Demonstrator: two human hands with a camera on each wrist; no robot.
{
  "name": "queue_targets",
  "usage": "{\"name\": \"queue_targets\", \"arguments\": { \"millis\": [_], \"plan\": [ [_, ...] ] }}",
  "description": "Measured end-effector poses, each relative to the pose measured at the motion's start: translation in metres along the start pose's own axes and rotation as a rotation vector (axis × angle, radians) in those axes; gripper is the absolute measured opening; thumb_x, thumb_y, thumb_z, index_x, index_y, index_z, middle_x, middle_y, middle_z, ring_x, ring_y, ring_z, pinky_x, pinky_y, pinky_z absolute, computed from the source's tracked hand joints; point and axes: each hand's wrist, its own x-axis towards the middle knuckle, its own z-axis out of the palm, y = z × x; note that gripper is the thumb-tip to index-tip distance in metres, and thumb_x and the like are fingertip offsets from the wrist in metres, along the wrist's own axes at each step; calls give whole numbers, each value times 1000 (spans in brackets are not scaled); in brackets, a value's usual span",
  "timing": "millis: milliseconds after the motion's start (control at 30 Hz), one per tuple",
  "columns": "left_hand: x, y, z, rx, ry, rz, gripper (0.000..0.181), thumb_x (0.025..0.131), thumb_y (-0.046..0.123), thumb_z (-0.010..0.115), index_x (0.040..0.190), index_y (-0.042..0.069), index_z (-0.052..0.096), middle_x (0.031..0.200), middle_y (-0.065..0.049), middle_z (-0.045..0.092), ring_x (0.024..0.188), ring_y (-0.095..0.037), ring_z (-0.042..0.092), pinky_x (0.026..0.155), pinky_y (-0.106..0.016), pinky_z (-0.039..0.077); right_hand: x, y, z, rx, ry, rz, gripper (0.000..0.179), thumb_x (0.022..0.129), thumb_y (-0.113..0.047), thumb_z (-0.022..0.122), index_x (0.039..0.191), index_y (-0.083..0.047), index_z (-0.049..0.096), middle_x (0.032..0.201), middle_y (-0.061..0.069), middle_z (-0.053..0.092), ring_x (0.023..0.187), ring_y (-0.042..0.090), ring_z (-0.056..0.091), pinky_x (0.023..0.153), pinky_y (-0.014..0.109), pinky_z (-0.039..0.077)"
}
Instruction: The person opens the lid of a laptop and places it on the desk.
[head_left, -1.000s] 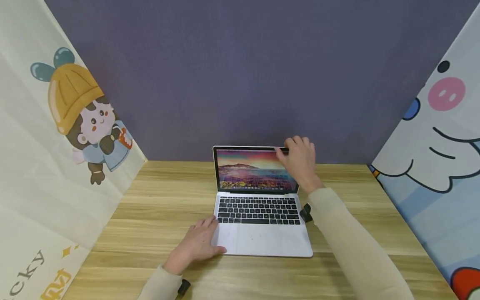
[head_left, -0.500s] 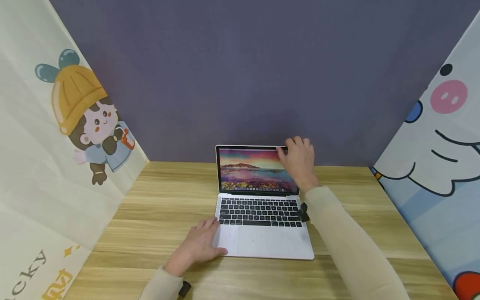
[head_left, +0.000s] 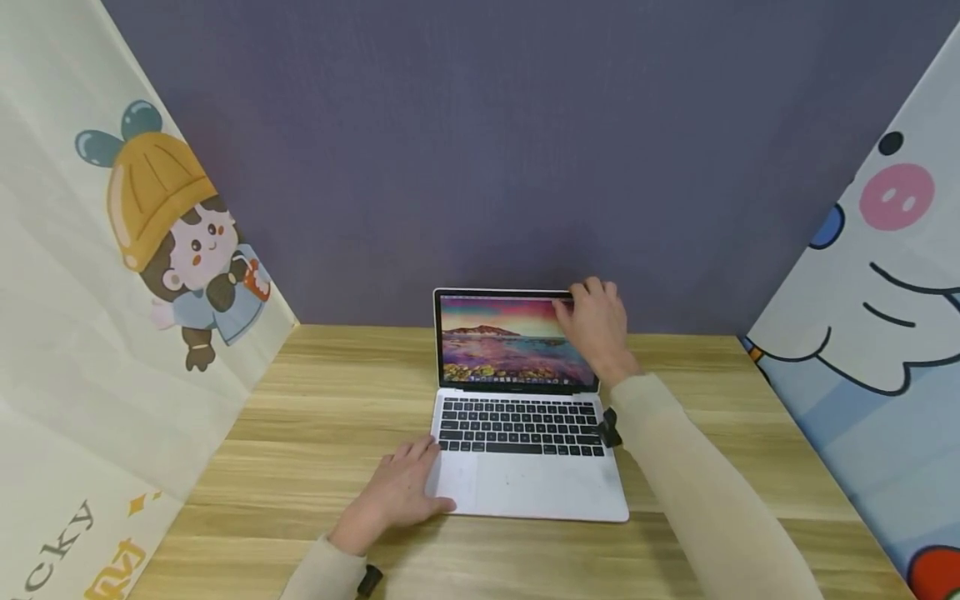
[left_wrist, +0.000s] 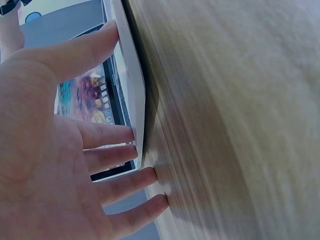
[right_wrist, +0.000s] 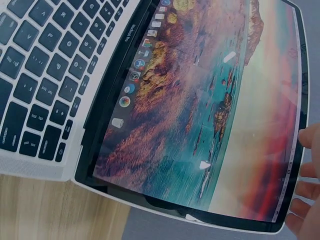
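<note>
A silver laptop (head_left: pixel 525 487) lies unfolded on the wooden table, its lit screen (head_left: pixel 495 337) tilted up at the back with a seaside picture on it. My right hand (head_left: pixel 598 327) grips the lid's top edge near the right corner, thumb on the screen side and fingers behind; in the right wrist view its fingertips (right_wrist: pixel 306 192) show at that edge. My left hand (head_left: pixel 401 487) rests at the base's front left corner. Its fingers are spread and fairly straight; in the left wrist view the thumb (left_wrist: pixel 95 47) and fingers meet the laptop's side.
Wood-grain tabletop (head_left: pixel 300 433) surrounds the laptop. A dark purple-grey panel (head_left: pixel 480 150) rises behind it, close to the lid. Cartoon-printed sheets stand on the left (head_left: pixel 60 317) and right (head_left: pixel 900 308). Small black devices (head_left: pixel 610 427) sit at both wrists.
The laptop lid has tilted back slightly with my right hand on it, so the screen shows a little taller. My left hand stays at the corner. The head view has shifted a little.
</note>
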Motion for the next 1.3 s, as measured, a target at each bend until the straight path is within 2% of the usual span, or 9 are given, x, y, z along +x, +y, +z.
{"name": "queue_targets", "arguments": {
  "millis": [233, 400, 800, 900, 1033, 1133, 1300],
  "plan": [
    [0, 0, -1, -5, 3, 4, 97, 79, 62, 76, 146, -2, 49, 155, -24, 41, 136, -47, 43, 107, -68, 38, -1, 1, -1, -29, -121, 8, 52, 101, -36, 63, 133, 5, 61, 135, 23, 54, 128, 43, 47, 105, 56, 44],
    [-1, 0, 0, -7, 1, 4, 97, 79, 63, 76, 146, -1, 48, 155, -23, 41, 136, -47, 43, 107, -68, 38, -4, 3, 0, -36, -169, 3, 57, 101, -35, 62, 141, 4, 54, 142, 24, 52, 133, 43, 46, 109, 57, 41],
    [1, -1, -1, -8, 4, -1, 97, 78, 62, 77, 146, -2, 49, 155, -23, 41, 136, -47, 43, 107, -68, 38, -5, 9, -3, -19, -260, -47, 54, 102, -33, 59, 144, 2, 52, 152, 26, 43, 143, 43, 36, 117, 57, 31],
    [1, -1, -1, -13, 1, -7, 97, 78, 61, 77, 146, -2, 49, 155, -23, 41, 136, -48, 43, 107, -68, 38, -7, 9, -6, -5, -255, -63, 54, 102, -32, 59, 143, 2, 53, 150, 26, 45, 143, 44, 36, 117, 58, 30],
    [1, -1, -2, -16, 2, -6, 96, 78, 60, 78, 145, -3, 50, 154, -24, 42, 136, -48, 43, 106, -68, 39, -12, 11, -10, 17, -208, -109, 51, 101, -31, 60, 139, 3, 56, 146, 27, 48, 140, 44, 39, 115, 59, 32],
    [0, 0, -2, -17, 1, -8, 93, 81, 58, 77, 145, -4, 50, 154, -24, 42, 136, -48, 43, 106, -68, 39, -17, 13, -13, 42, -182, -136, 49, 101, -30, 60, 138, 2, 57, 146, 27, 48, 139, 44, 39, 115, 60, 32],
    [-1, 1, -2, -26, 12, -23, 87, 86, 53, 73, 145, -6, 49, 154, -27, 41, 137, -49, 42, 107, -68, 37, -30, 14, -19, 61, -183, -166, 50, 101, -29, 61, 139, 2, 57, 147, 27, 48, 139, 45, 39, 113, 61, 33]
  ]
}}
